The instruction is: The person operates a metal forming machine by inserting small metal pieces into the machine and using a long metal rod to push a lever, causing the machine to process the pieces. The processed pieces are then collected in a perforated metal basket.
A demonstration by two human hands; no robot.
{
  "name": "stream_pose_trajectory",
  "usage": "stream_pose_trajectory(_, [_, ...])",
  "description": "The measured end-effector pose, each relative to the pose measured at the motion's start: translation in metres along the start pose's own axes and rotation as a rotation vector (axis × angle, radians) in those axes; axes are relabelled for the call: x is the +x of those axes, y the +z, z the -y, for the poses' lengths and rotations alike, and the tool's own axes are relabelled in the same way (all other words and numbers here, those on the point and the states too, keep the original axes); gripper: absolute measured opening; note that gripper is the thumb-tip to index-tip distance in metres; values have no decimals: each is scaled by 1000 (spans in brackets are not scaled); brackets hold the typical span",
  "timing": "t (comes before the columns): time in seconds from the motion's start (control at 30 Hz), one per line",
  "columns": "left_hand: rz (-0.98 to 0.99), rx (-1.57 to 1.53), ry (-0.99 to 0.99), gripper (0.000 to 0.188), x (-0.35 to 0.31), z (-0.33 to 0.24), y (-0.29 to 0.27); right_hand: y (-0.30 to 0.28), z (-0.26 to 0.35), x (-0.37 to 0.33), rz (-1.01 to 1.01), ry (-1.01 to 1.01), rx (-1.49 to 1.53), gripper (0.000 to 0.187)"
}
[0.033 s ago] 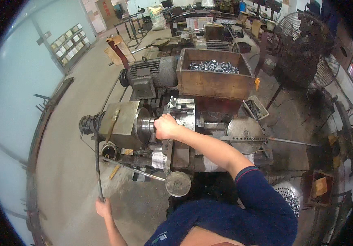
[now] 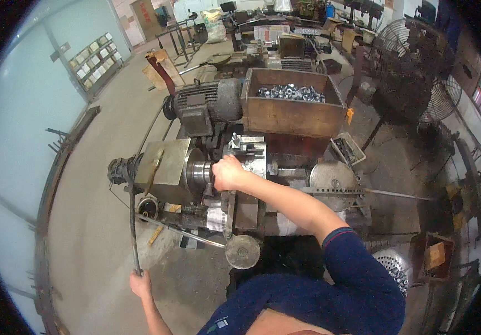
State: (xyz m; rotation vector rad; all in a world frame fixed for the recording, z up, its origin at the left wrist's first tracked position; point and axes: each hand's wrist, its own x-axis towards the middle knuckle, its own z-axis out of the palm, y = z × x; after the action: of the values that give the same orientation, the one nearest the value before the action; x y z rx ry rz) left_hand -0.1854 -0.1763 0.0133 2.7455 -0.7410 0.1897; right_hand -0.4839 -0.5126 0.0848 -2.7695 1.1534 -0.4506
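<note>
My left hand [image 2: 141, 283] is wrapped round the lower end of a long dark lever [image 2: 134, 234], which rises to the left end of a small lathe. My right hand [image 2: 229, 173] is closed at the shiny round spindle nose [image 2: 200, 172], with its fingers bent toward the front face. Whatever those fingers hold, if anything, is hidden behind the hand. Left of the spindle sits the boxy metal headstock [image 2: 165, 167]. Just beyond my right hand lies the lathe's slide with a tool post [image 2: 235, 140].
Behind the lathe stand an electric motor [image 2: 210, 100] and a wooden box [image 2: 293, 115] of small metal parts. A round weight [image 2: 243, 252] hangs at the front. A perforated bar [image 2: 335, 190] crosses a disc [image 2: 330, 174] at right. Farther right is a large fan [image 2: 405, 67].
My right hand has shifted very slightly to the right at the spindle nose. My left hand keeps its hold on the lever.
</note>
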Motion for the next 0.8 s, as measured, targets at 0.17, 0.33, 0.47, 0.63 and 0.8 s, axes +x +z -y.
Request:
stream_pose_trajectory(0.17, [182, -15, 7, 33, 16, 19, 4, -90, -41, -14, 116, 213, -65, 26])
stream_pose_trajectory(0.33, [-34, 254, 336, 27, 18, -47, -18, -126, -113, -32, -393, 272, -145, 57])
stream_pose_trajectory(0.47, [-121, -248, 741, 18, 30, -86, -10, -125, -108, -77, -445, 191, 98, 55])
stream_pose_trajectory(0.63, [67, -280, 1147, 13, -11, -182, -2, -99, -125, -196, -485, 333, 196, 39])
stream_pose_trajectory(0.8, [432, -598, 1082, 20, -34, -215, 72, -74, -155, -389, -422, 943, 153, 39])
